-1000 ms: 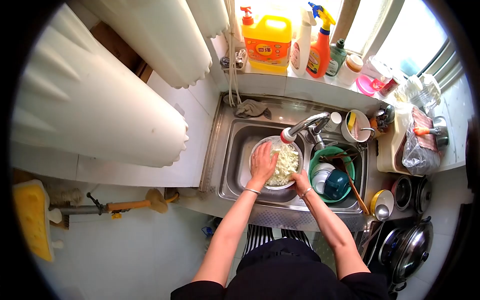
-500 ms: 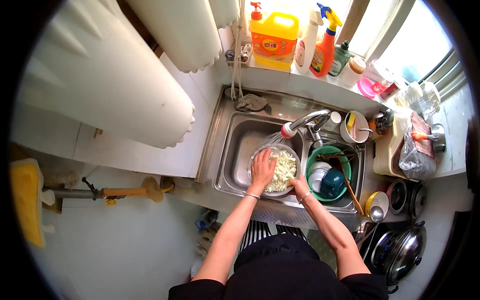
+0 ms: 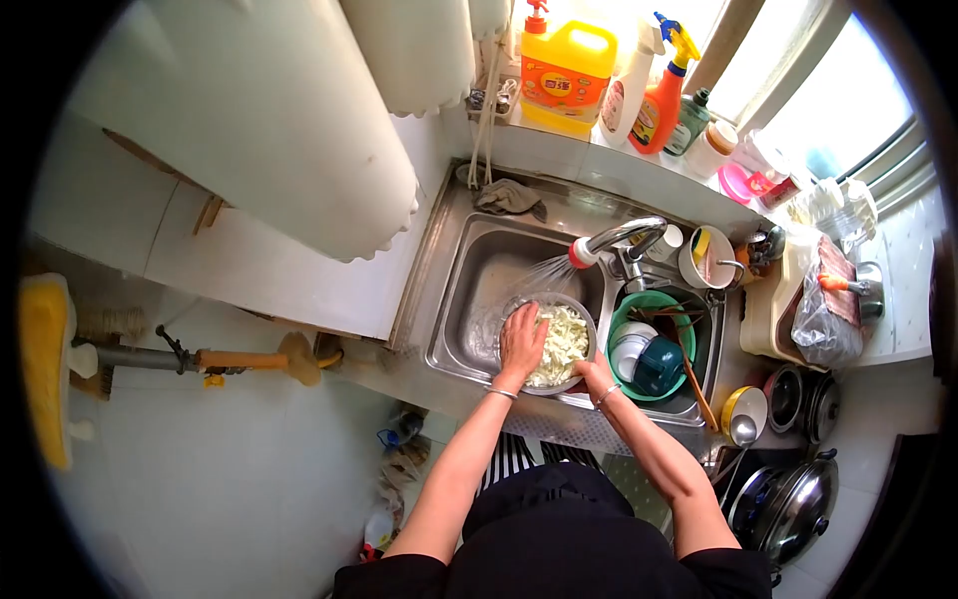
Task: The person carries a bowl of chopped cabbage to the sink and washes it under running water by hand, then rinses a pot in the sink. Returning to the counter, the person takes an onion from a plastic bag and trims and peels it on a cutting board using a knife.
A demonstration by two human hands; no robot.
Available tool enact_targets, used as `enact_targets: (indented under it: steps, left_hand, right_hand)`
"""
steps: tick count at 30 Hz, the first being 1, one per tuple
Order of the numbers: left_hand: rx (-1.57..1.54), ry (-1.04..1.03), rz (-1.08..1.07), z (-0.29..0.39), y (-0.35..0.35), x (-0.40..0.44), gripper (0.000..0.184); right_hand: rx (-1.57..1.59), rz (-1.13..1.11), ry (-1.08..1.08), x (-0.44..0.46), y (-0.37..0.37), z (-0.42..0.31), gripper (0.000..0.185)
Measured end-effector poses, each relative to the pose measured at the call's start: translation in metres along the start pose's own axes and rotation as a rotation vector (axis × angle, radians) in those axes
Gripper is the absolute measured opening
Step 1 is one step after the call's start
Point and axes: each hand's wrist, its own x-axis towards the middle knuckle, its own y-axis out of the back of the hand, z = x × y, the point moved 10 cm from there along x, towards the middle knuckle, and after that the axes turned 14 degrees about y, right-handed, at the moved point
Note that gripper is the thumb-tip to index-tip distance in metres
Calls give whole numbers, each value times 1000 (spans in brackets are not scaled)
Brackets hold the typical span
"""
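Left hand point(image 3: 521, 344): palm down on the left part of the shredded vegetables point(image 3: 564, 349), grip apart, fingers stretched forward and a bracelet at the wrist.
Right hand point(image 3: 596, 374): at the near right edge of the metal bowl point(image 3: 549, 389), grip clamped on its rim; some of the fingers are hidden below.
Vegetables: pale shreds heaped inside the bowl, partly covered by the left hand.
Bowl: in the near right part of the left sink basin point(image 3: 484, 275); whether it rests on the bottom or is held up, I cannot tell.
Faucet point(image 3: 639, 232): bent over the divider, its red and white nozzle point(image 3: 581, 253) spraying water toward the left basin; how much lands in the bowl is unclear.
Green tub point(image 3: 649, 298): in the right basin, with a dark teal cup point(image 3: 659, 366) and white dishes point(image 3: 629, 349) inside.
Rag point(image 3: 509, 198): crumpled at the back left corner of the sink.
Counter point(image 3: 449, 394): steel, around both basins.
Windowsill: a yellow jug point(image 3: 567, 75) and an orange spray bottle point(image 3: 659, 110) stand behind the sink.
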Motion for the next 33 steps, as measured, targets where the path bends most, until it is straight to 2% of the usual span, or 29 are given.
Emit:
enact_targets:
  steps: [11,13,20,26,29,33]
  left_hand:
    - [-78,49,48,-25,4,-7,45]
    - [-86,63,54,-28,4,-8,45]
    - [-138,118,44,-38,6,-8,44]
    - [-197,171,71,-53,4,-9,44]
    - [-240,206,76,-60,4,-9,44]
    - [-311,255,92,-66,8,-9,43]
  right_hand:
    - [-152,-43,-24,-1,-14,-10,66]
    - [-157,-128,16,-1,-26,-20,64]
    - [-219,-104,64,5,-29,-26,66]
    - [-315,-192,-24,10,-40,-33,68]
    - [-346,-173,11,20,-39,-31,69]
    - [-494,-256,169,47,-37,-22,70]
